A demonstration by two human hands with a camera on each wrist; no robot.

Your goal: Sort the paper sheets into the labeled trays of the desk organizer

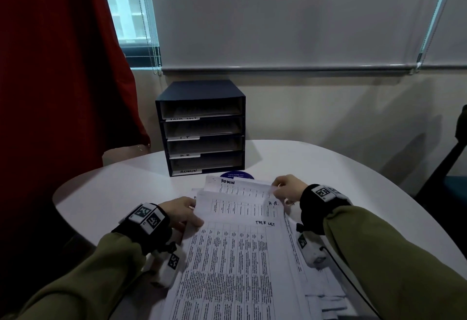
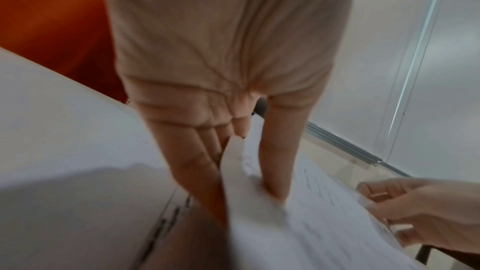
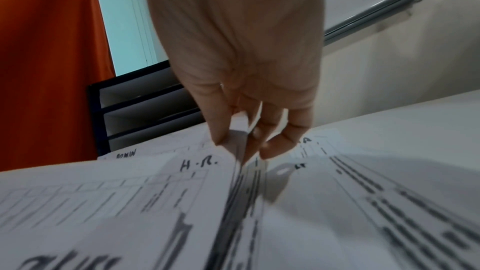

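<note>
The left hand (image 1: 183, 212) pinches the left edge of a printed sheet, thumb on top and fingers (image 2: 197, 163) beneath it. The right hand (image 1: 286, 188) pinches a sheet's far right corner between its thumb and fingertips (image 3: 221, 130). Between the hands the paper sheets (image 1: 235, 244) lie fanned: thin white pages with dense tables, handwritten ADMIN, H.R. and TASK LIST. Just beyond them on the rounded white table (image 1: 328, 168) stands the desk organizer (image 1: 201, 127), a dark box with four labeled trays.
</note>
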